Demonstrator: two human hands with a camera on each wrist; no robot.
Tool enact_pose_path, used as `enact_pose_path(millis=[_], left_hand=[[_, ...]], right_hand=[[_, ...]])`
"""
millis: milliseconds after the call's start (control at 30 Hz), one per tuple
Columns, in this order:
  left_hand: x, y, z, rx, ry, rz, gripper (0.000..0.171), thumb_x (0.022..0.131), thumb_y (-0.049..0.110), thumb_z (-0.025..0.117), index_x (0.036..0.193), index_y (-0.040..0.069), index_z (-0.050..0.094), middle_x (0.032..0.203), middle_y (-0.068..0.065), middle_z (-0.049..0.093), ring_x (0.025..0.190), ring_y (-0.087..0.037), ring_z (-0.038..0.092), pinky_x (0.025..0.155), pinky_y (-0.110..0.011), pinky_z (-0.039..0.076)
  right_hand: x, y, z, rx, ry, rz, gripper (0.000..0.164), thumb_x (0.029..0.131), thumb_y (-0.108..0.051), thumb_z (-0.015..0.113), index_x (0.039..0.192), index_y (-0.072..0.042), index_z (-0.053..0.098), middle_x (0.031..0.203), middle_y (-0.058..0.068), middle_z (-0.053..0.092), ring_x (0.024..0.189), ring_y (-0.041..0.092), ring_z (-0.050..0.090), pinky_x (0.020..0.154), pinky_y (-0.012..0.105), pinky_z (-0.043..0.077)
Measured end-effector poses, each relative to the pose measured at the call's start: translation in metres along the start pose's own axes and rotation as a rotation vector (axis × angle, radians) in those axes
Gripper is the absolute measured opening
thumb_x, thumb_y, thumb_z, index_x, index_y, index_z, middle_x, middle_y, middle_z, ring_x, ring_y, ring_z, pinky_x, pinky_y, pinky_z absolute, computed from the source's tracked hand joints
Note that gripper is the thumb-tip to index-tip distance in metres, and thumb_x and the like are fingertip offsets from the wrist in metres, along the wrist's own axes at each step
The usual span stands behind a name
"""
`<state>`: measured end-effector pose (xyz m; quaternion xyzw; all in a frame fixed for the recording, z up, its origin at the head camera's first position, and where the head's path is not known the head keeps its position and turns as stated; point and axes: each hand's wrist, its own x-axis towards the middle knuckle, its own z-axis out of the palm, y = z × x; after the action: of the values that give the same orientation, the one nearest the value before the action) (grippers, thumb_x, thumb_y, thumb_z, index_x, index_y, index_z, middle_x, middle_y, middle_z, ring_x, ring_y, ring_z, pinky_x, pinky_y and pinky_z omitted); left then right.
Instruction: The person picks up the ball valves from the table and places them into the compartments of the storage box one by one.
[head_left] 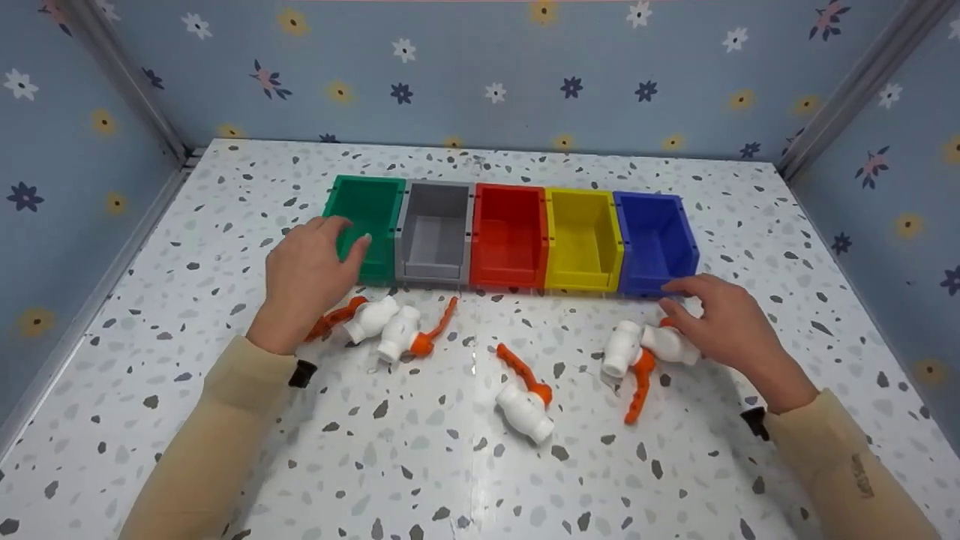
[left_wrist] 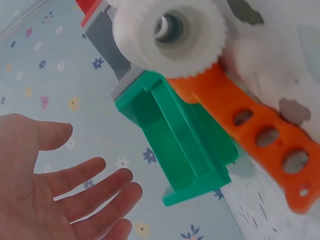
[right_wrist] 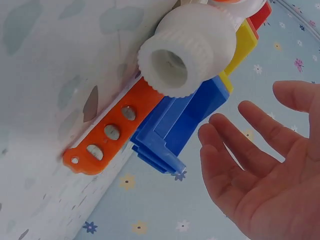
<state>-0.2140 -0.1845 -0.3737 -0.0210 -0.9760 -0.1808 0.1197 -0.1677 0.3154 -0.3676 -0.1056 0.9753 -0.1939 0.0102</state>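
Observation:
My left hand (head_left: 309, 268) hovers by the front left of the green bin (head_left: 367, 206), fingers loosely spread and holding nothing. Below it lie two white plastic ball valves with orange handles, one valve (head_left: 370, 319) partly under the hand and another valve (head_left: 399, 334) beside it. My right hand (head_left: 726, 321) is near the front of the blue bin (head_left: 656, 225), with fingers apart and an empty palm in the right wrist view. Two more ball valves lie near it: an outer valve (head_left: 670, 345), its handle mostly hidden by the hand, and an inner valve (head_left: 622, 349).
Between the green and blue bins stand a grey bin (head_left: 435, 232), a red bin (head_left: 510, 232) and a yellow bin (head_left: 585, 236), all in one row. A single ball valve (head_left: 525, 412) lies mid-table. Flowered panels (head_left: 480, 67) enclose the speckled table (head_left: 337, 480).

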Motion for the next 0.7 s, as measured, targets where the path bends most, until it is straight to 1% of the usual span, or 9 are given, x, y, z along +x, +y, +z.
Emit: enact_pose_path(millis=[133, 300, 400, 533, 600, 700], left_hand=[[0.005, -0.011, 0.001, 0.013, 0.019, -0.057, 0.051, 0.100, 0.043, 0.053, 0.130, 0.001, 0.060, 0.120, -0.022, 0.062, 0.101, -0.040, 0.060, 0.075, -0.055, 0.051], [0.011, -0.022, 0.000, 0.020, -0.012, -0.122, 0.055, 0.102, 0.044, 0.051, 0.135, 0.000, 0.056, 0.123, -0.024, 0.060, 0.102, -0.041, 0.059, 0.077, -0.056, 0.052], [0.014, -0.027, 0.001, 0.007, -0.036, -0.134, 0.054, 0.103, 0.041, 0.050, 0.136, 0.000, 0.054, 0.122, -0.025, 0.060, 0.100, -0.042, 0.060, 0.076, -0.057, 0.052], [0.018, -0.035, 0.000, -0.018, -0.056, -0.135, 0.047, 0.104, 0.035, 0.051, 0.136, 0.001, 0.055, 0.120, -0.025, 0.063, 0.094, -0.041, 0.062, 0.072, -0.055, 0.051], [0.020, -0.038, 0.000, -0.044, -0.075, -0.138, 0.046, 0.104, 0.034, 0.051, 0.136, 0.002, 0.055, 0.121, -0.024, 0.064, 0.094, -0.041, 0.062, 0.073, -0.054, 0.051], [0.022, -0.044, -0.001, -0.098, -0.107, -0.152, 0.045, 0.104, 0.034, 0.050, 0.137, 0.003, 0.055, 0.121, -0.024, 0.064, 0.097, -0.041, 0.062, 0.077, -0.055, 0.049]], right_hand=[[-0.002, 0.004, 0.000, -0.008, 0.008, -0.003, 0.046, 0.102, -0.040, 0.054, 0.125, -0.003, 0.066, 0.127, 0.020, 0.062, 0.111, 0.040, 0.058, 0.088, 0.058, 0.048], [-0.003, 0.007, -0.001, -0.008, 0.004, 0.010, 0.044, 0.102, -0.038, 0.055, 0.126, -0.002, 0.065, 0.127, 0.021, 0.062, 0.110, 0.041, 0.058, 0.089, 0.059, 0.047], [-0.004, 0.009, -0.002, -0.009, 0.000, 0.020, 0.044, 0.102, -0.038, 0.055, 0.126, -0.003, 0.065, 0.128, 0.021, 0.061, 0.111, 0.041, 0.058, 0.089, 0.059, 0.047], [-0.003, 0.012, -0.002, -0.007, -0.018, 0.033, 0.045, 0.102, -0.039, 0.056, 0.127, -0.003, 0.065, 0.129, 0.021, 0.061, 0.113, 0.041, 0.057, 0.091, 0.060, 0.046], [-0.003, 0.012, -0.003, -0.004, -0.029, 0.045, 0.045, 0.102, -0.039, 0.056, 0.128, -0.003, 0.064, 0.130, 0.021, 0.060, 0.114, 0.041, 0.056, 0.092, 0.061, 0.045], [-0.001, 0.014, -0.002, 0.002, -0.051, 0.057, 0.046, 0.102, -0.039, 0.056, 0.129, -0.003, 0.064, 0.131, 0.021, 0.060, 0.115, 0.042, 0.056, 0.093, 0.061, 0.045]])
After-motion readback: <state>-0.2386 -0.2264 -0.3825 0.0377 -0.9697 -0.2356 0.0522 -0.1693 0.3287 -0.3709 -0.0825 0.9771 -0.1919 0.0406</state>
